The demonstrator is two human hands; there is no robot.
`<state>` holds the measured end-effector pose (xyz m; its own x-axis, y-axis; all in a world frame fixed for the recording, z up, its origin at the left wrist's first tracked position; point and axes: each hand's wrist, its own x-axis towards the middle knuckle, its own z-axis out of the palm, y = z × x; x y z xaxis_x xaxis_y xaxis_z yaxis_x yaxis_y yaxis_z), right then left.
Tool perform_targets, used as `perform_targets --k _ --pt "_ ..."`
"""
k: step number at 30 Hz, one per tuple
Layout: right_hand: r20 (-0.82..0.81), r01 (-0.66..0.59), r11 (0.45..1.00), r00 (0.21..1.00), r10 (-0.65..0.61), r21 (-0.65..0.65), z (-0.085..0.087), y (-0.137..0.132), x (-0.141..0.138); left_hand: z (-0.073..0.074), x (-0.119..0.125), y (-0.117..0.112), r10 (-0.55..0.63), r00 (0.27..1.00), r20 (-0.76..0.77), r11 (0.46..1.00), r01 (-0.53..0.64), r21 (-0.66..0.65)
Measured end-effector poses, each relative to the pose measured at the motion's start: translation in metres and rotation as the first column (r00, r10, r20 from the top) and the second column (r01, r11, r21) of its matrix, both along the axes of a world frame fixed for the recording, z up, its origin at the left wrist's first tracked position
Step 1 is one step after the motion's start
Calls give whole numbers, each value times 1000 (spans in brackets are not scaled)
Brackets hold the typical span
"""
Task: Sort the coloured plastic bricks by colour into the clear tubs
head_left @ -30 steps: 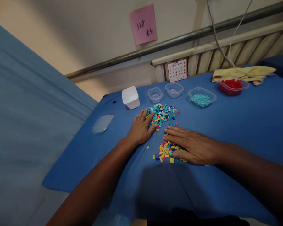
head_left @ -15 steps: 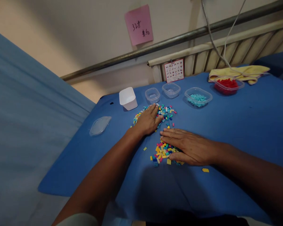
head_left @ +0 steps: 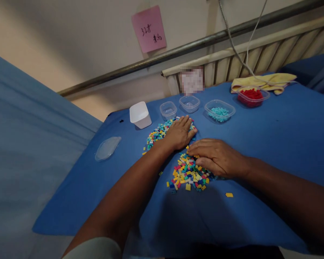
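Lying both near the white tub (head_left: 144, 122) and farther from it, the small bricks (head_left: 189, 174) seem light, hard, best pinched by sides; left hand (head_left: 179, 133) has fingers slightly spread, right hand (head_left: 218, 156), together.

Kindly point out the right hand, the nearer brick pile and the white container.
Right hand (head_left: 223, 156): head view, back of hand.
Nearer brick pile (head_left: 189, 174): head view, its middle.
White container (head_left: 143, 122): head view, near wall.

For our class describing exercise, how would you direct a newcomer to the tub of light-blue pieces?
On the blue table, look along the far side to the yellow cloth. Just in front of it is a tub of red pieces; the clear tub to its left is yours. Unlike its neighbours, it holds light-blue pieces.
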<state>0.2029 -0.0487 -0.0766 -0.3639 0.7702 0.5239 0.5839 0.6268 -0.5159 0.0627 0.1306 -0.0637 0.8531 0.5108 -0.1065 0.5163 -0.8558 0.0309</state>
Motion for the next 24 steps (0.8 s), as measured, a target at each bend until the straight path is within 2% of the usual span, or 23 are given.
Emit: perform_targets --k 5,10,15,20,24 --pt "-174 177 984 970 -170 27 -3 4 14 -1 25 -11 -15 999 -35 1000 15 -1" --pt "-297 353 935 895 -333 16 -8 10 29 -3 40 -23 -38 997 -67 999 37 -20" --pt "-350 413 909 860 -372 48 -10 11 33 -4 53 -31 10 997 -81 998 -15 -63" --pt "-357 421 906 853 -380 40 -11 9 32 -5 63 -46 -3 999 -41 994 -1 -112" --pt "-374 455 889 834 -405 54 -13 8 37 9 52 -39 1 998 61 990 7 -139"
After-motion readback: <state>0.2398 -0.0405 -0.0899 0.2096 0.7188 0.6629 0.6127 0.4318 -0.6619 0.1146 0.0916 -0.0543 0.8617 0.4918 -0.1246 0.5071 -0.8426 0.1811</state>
